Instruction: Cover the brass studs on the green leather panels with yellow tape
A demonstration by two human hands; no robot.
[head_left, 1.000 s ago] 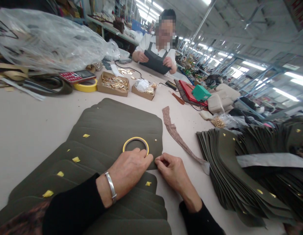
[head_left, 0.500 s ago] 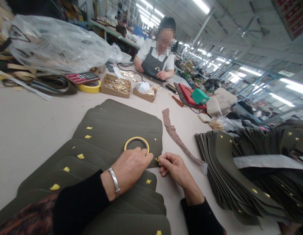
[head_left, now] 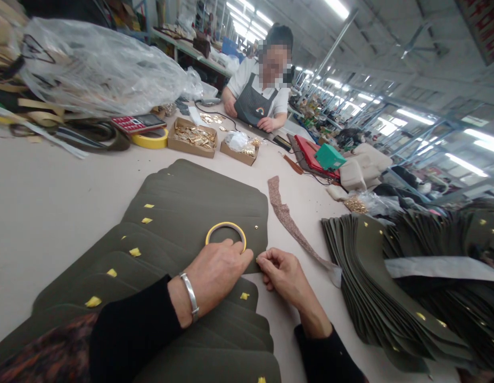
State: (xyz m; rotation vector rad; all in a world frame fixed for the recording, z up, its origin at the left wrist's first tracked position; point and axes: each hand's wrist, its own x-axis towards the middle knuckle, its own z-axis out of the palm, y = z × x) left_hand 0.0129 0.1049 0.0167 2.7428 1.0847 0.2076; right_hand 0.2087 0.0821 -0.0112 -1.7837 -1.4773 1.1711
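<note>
My left hand (head_left: 221, 274), with a silver bangle at the wrist, is closed around a narrow roll of yellow tape (head_left: 243, 234) and rests over dark olive panels (head_left: 199, 197). These panels lie overlapped in a fan, several with small yellow tape bits (head_left: 134, 252) on them. At the top panel's right edge, the thumb and forefinger of my right hand (head_left: 285, 271) are pinched together. A tiny yellowish speck shows at their tips, too small to name. A small gold stud (head_left: 256, 227) sits in the panel just above.
Stacked olive panels (head_left: 362, 282) fan out at the right. A brown fabric strip (head_left: 289, 221) lies between. Farther back are cardboard boxes of gold metal parts (head_left: 193, 137), a wide yellow tape roll (head_left: 151, 139), a green box (head_left: 330, 157) and a plastic bag (head_left: 99, 69). A co-worker (head_left: 257, 96) sits opposite.
My right fingertips have closed over the spot where a small gold stud showed at the panel's edge. My left hand keeps its grip on the tape roll. The whole view has shifted slightly.
</note>
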